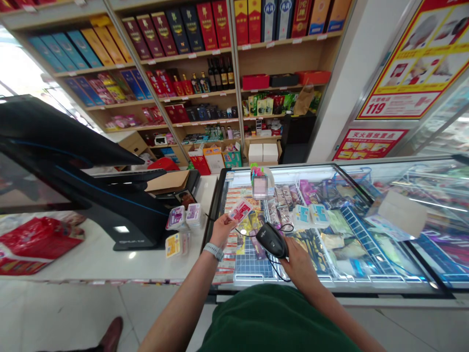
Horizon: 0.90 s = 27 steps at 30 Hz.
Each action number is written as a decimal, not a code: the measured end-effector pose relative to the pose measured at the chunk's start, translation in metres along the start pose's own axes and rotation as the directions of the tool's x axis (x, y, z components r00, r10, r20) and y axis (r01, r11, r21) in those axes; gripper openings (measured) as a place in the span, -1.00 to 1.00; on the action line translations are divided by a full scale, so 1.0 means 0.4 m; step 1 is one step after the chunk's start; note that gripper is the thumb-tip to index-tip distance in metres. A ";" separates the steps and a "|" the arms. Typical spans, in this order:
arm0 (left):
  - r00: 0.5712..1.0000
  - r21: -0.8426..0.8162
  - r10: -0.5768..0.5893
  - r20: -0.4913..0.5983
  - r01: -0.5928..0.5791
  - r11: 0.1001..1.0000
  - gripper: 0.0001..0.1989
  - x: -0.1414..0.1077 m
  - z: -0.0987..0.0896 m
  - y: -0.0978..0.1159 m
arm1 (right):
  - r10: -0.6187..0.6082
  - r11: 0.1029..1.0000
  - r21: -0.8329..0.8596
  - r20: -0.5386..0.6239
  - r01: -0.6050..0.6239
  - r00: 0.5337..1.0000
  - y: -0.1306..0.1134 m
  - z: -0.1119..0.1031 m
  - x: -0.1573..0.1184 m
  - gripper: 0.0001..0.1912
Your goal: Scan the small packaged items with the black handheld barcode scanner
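Note:
A small flat pack with a red and white label (241, 210) is pinched in the fingers of my left hand (223, 231), over the freezer's glass top. My right hand (299, 261) grips a black barcode scanner (271, 240), its head tilted toward the pack but apart from it. A thin black cable loops around the scanner. Left of my left hand, clear plastic boxes with purple labels (193, 213) and one with a yellow label (173, 245) are stacked on the counter. Two boxes with blue labels (302, 214) rest on the glass, beyond the scanner.
The chest freezer (333, 282) spans the right side, with packaged goods in baskets under its glass. An open white carton (397, 215) lies on it. A black checkout terminal (132, 215) and a red bag (36, 242) stand on the counter (146, 266). Another person's shoe (113, 335) shows below.

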State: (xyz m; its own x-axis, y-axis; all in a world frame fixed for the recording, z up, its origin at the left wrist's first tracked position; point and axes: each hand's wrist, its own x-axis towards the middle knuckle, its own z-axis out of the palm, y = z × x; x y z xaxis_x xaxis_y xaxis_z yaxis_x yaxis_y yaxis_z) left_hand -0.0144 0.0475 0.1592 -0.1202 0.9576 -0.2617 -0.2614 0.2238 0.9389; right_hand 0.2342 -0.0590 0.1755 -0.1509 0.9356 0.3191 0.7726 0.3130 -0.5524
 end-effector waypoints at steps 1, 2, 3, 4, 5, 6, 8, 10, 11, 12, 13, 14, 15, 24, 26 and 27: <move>1.000 -0.004 -0.002 0.000 0.002 1.000 -0.60 0.001 0.000 -0.001 | 0.000 1.000 -0.005 -0.003 -0.001 1.000 -0.001 0.000 0.000 -0.63; 1.000 -0.006 -0.004 -0.001 0.004 1.000 -0.59 0.002 -0.001 -0.002 | 0.003 1.000 -0.010 -0.005 -0.003 1.000 -0.001 0.000 0.001 -0.64; 1.000 -0.007 -0.007 -0.002 0.007 1.000 -0.59 0.002 -0.002 -0.003 | 0.005 1.000 -0.015 -0.004 -0.005 1.000 -0.001 0.000 0.001 -0.64; 1.000 -0.007 -0.009 -0.004 0.009 1.000 -0.58 0.002 -0.002 -0.004 | 0.008 1.000 -0.020 -0.001 -0.008 1.000 -0.001 0.000 0.001 -0.65; 1.000 -0.007 -0.013 -0.005 0.012 1.000 -0.58 0.002 -0.003 -0.005 | 0.010 1.000 -0.024 0.002 -0.010 1.000 0.000 0.000 0.001 -0.65; 1.000 -0.007 -0.017 -0.006 0.017 1.000 -0.57 0.002 -0.003 -0.006 | 0.010 1.000 -0.026 0.006 -0.010 1.000 0.001 0.000 0.001 -0.65; 1.000 -0.013 -0.028 -0.002 0.028 1.000 -0.56 0.000 -0.004 -0.007 | 0.008 1.000 -0.027 0.009 -0.007 1.000 0.002 0.001 0.001 -0.64; 0.999 -0.029 -0.036 0.007 0.036 0.999 -0.56 -0.002 -0.004 -0.007 | 0.005 1.000 -0.027 0.014 -0.004 1.000 0.003 0.002 0.000 -0.64; 0.999 -0.034 -0.038 0.010 0.038 0.999 -0.55 -0.002 -0.004 -0.008 | 0.004 1.000 -0.027 0.015 -0.003 1.000 0.003 0.002 0.000 -0.64; 0.999 -0.038 -0.039 0.011 0.039 0.999 -0.55 -0.002 -0.005 -0.008 | 0.003 1.000 -0.028 0.016 -0.003 1.000 0.003 0.002 0.000 -0.64; 0.999 -0.039 -0.040 0.011 0.040 0.998 -0.54 -0.002 -0.005 -0.009 | 0.003 1.000 -0.031 0.014 -0.003 1.000 0.002 0.001 0.000 -0.64; 0.999 -0.039 -0.041 0.010 0.041 0.998 -0.54 -0.002 -0.006 -0.009 | 0.003 0.999 -0.032 0.013 -0.002 1.000 0.001 0.001 0.000 -0.64; 0.999 -0.038 -0.042 0.008 0.043 0.998 -0.54 -0.002 -0.006 -0.010 | 0.002 0.999 -0.032 0.010 -0.002 1.000 -0.001 0.000 0.000 -0.64; 0.999 -0.034 -0.040 0.009 0.040 0.999 -0.54 -0.001 -0.005 -0.010 | 0.004 1.000 -0.021 0.009 -0.003 1.000 -0.004 -0.003 0.001 -0.66; 0.999 -0.033 -0.036 0.013 0.036 0.999 -0.55 -0.001 -0.005 -0.012 | 0.004 1.000 -0.022 0.001 -0.004 1.000 -0.003 -0.001 0.001 -0.66; 0.999 -0.033 -0.033 0.014 0.033 0.999 -0.55 -0.001 -0.005 -0.013 | 0.004 1.000 -0.024 -0.003 -0.004 1.000 -0.003 -0.001 0.001 -0.65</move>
State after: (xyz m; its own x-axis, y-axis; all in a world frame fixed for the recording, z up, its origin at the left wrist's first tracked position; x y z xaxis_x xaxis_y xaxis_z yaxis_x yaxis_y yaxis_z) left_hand -0.0150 0.0458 0.1541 -0.0979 0.9522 -0.2893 -0.2970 0.2495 0.9217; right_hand 0.2333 -0.0592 0.1766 -0.1460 0.9365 0.3189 0.7877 0.3051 -0.5353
